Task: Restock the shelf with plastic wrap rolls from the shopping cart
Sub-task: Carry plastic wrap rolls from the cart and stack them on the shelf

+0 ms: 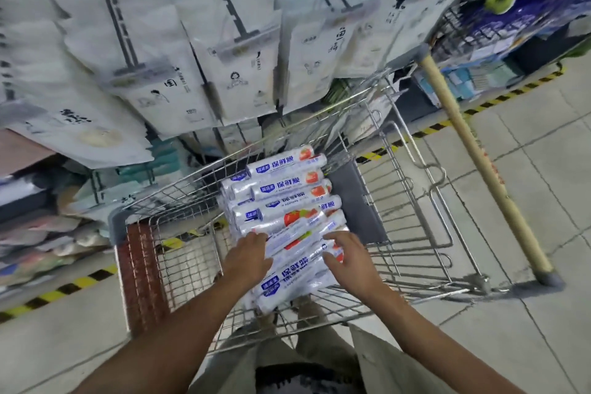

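At far left, below the shelf [110, 9] of hanging white packs [243, 80], stacked goods are too blurred to read. Yellow-and-black floor tape [80, 281] runs beneath the shopping cart [179, 253]. One cart shows, wire-walled, with a red-brown panel [140, 272] on its left side.

Left hand [251, 254]: fingers [256, 237] held together, tips bent down onto a roll near the middle of the pile. Whether they close round it cannot be told, as the underside of the hand is hidden.

Plastic wrap rolls [281, 192]: white tubes with blue lettering and a red fruit print, lying crosswise in the cart basket in an overlapping pile — about ten labels show, but lower layers are covered, so no full count is possible.

Right hand [348, 261]: fingers [335, 238] spread, thumb set apart, resting on the near rolls and closed round none. Both forearms enter from the bottom edge, cut off by the frame.

Right of the cart, one pale pole [479, 163] stands slanted on a grey foot on the tiled floor [527, 233] — beyond it, blue packaging is blurred.
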